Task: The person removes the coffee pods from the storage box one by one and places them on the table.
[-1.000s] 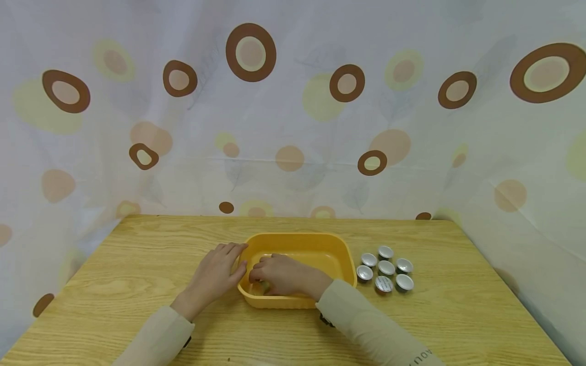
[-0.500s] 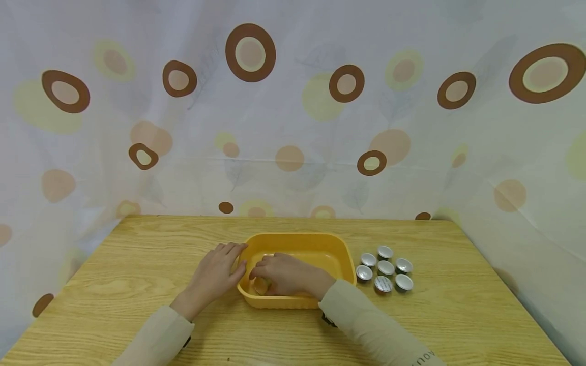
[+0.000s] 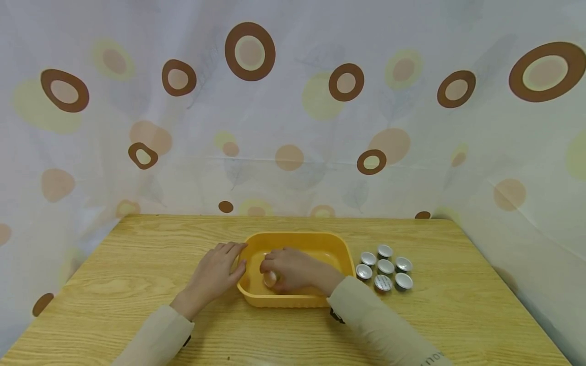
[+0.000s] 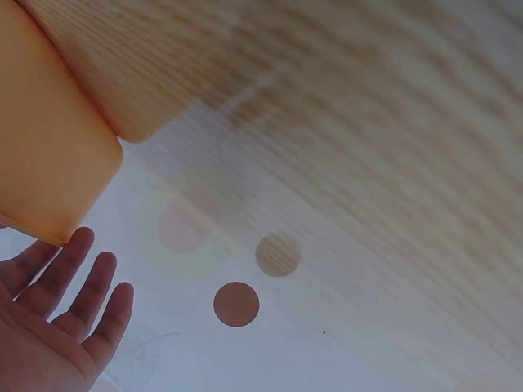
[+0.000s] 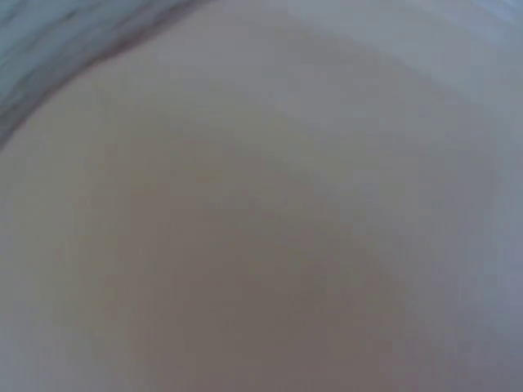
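A yellow plastic basin stands on the table in the head view. Over its left rim my left hand rests its fingers, with the thumb on the inner side; in the left wrist view, the fingers of that left hand are spread, one fingertip touching the rim. Inside the basin my right hand curls its fingers round a small lidded cup, whose pale round face points left and toward me. Part of the cup is hidden by the fingers. The right wrist view is too blurred to show the hand.
Several small cups with silvery white lids stand in a cluster just right of the basin. The wooden table reaches back to a white curtain with brown and pastel circles.
My right hand has moved slightly right and away from me inside the basin with the cup, whose round face has turned more into view. The left hand stays on the rim.
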A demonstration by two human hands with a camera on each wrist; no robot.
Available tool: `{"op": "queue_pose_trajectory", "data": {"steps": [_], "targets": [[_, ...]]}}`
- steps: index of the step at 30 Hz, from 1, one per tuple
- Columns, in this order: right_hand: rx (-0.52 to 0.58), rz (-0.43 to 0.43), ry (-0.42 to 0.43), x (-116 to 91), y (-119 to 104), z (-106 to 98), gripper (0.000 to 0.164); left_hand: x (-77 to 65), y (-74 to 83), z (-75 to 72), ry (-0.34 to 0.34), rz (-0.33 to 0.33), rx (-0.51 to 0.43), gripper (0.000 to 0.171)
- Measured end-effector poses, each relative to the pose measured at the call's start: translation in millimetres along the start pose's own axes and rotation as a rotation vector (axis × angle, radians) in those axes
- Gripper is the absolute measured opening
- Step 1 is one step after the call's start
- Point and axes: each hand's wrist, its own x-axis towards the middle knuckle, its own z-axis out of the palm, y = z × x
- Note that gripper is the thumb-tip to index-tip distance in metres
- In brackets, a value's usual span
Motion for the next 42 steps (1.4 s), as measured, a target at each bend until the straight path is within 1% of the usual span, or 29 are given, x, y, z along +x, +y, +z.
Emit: {"op": "queue_pose_trajectory", "data": {"steps": [5,10,13,18,26,35,42], "targets": [[0.034,-0.004,0.035,-5.8,4.9,-3.2,0.032,-0.2,0.1,-0.1,-0.007,-0.005,0.003,0.036],[0.004,-0.017,0.079,-11.2,10.5,-6.2,0.034,0.0,-0.2,-0.3,-0.009,-0.006,0.008,0.036],[0.000,-0.010,0.087,-14.9,13.8,-8.3,0.034,-0.2,-0.4,-0.7,-0.005,-0.002,0.011,0.036],[0.023,0.017,0.087,-21.3,19.5,-10.2,0.033,-0.3,-0.4,-0.5,0.005,0.004,0.008,0.036],[0.064,0.038,0.107,-31.1,25.6,-16.3,0.032,-0.2,-0.2,-0.8,-0.004,-0.006,0.000,0.036],[0.054,0.049,0.155,-42.2,32.7,-20.6,0.035,0.1,0.0,-0.9,-0.010,-0.006,-0.005,0.036],[0.015,0.058,0.191,-50.9,37.4,-23.9,0.036,0.2,0.6,-1.0,-0.008,-0.006,-0.003,0.036]]}}
